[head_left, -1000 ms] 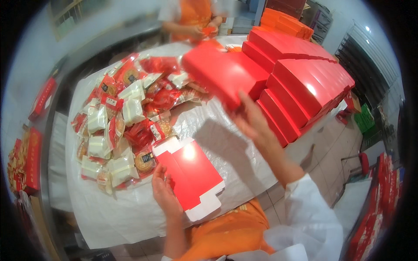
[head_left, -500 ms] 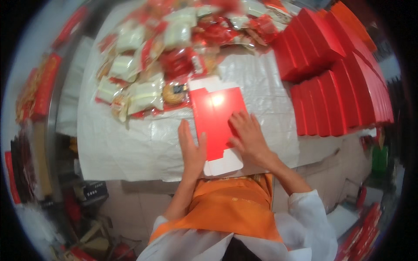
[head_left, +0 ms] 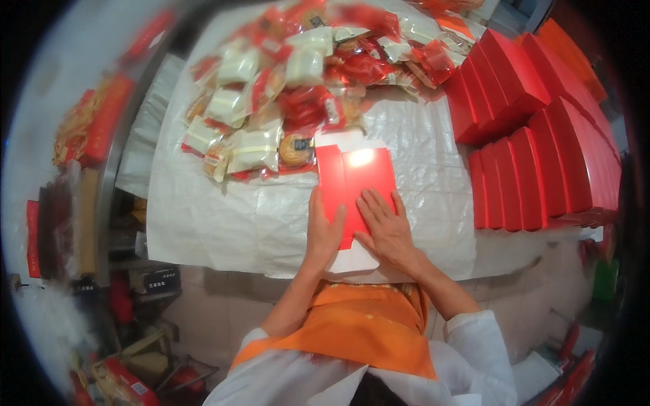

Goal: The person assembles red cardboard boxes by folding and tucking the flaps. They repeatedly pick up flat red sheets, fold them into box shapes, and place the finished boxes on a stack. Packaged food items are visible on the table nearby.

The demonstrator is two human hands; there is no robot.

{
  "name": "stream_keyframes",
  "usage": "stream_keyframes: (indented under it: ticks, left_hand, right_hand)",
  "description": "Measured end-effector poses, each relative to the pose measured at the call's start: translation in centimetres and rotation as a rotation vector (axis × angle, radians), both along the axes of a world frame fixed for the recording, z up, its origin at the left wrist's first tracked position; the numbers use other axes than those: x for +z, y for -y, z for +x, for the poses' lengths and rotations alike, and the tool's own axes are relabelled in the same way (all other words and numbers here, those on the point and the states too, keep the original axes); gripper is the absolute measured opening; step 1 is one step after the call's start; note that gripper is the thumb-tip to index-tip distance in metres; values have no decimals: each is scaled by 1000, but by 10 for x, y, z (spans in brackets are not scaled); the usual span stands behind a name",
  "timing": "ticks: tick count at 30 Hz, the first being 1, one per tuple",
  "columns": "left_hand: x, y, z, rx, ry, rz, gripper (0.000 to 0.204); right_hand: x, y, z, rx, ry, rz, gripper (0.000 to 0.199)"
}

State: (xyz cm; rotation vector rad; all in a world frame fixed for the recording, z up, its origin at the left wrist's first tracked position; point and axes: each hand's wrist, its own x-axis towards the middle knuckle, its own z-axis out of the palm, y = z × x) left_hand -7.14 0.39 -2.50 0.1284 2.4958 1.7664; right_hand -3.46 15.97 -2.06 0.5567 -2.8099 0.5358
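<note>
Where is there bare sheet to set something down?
Two patches: white sheet between the red carton and the stacked red boxes, and more left of the left hand, below the wrapped packets. Those packets crowd the far side; the boxes crowd the right.

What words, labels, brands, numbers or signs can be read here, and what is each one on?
I can't quote any wording; here is where print shows.
Pastry packet: small dark label, too small to read.
Orange apron: tiny pale mark, too small to read.
Black box, lower left: white characters, too blurred to read surely.
Red carton: no print visible on its upper face.
</note>
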Motion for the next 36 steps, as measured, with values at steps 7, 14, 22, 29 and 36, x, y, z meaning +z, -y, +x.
stream_keyframes:
  ticks: [7,14,22,29,36]
  left_hand:
    - [4,-2,1,16,-27,-16,51]
    - [17,-7,-14,215,162,254,42]
    - [54,-27,-12,93,288,639,30]
    - [81,-41,7,193,128,946,35]
    - [72,-42,20,191,-36,723,30]
  right_hand:
    - [-7,-7,11,1,-18,-28,66]
    - [-6,-12,14,6,-13,-28,67]
    - [2,-33,18,97,-92,-248,49]
    - [43,-20,75,-308,533,-1694,30]
    - [55,-29,69,-193,528,-2041,40]
